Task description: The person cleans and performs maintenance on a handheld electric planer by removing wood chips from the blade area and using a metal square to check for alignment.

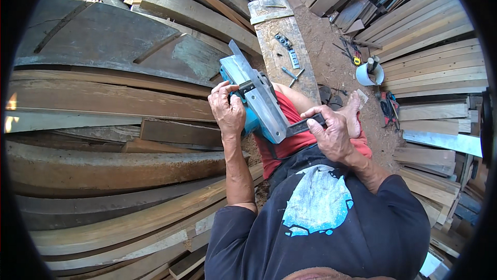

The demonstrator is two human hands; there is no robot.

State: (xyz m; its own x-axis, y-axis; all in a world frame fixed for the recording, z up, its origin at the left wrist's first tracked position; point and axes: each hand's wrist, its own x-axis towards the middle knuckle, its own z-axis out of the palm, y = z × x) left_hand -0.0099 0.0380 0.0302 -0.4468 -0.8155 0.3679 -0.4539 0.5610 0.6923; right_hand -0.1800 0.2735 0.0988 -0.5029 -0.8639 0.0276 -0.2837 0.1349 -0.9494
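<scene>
An electric hand planer (264,106), teal with a flat silver sole turned upward, rests over my lap above red shorts. My left hand (228,108) has its fingers curled against the planer's side, by the dark slot across the middle of the sole. My right hand (330,132) is closed round a black bar (305,125), which meets the planer's near end; I cannot tell whether the two are joined. Beyond it, a worn plank (279,26) carries small metal parts (283,40), a flat silver piece (294,58) and a T-shaped tool (293,76).
Stacked boards and curved timbers (114,166) fill the left side. More stacked planks (435,67) line the right. A white bucket (364,77), a yellow tape measure (356,61) and a red-and-black tool (388,109) lie near them. Sawdust covers the floor (321,36).
</scene>
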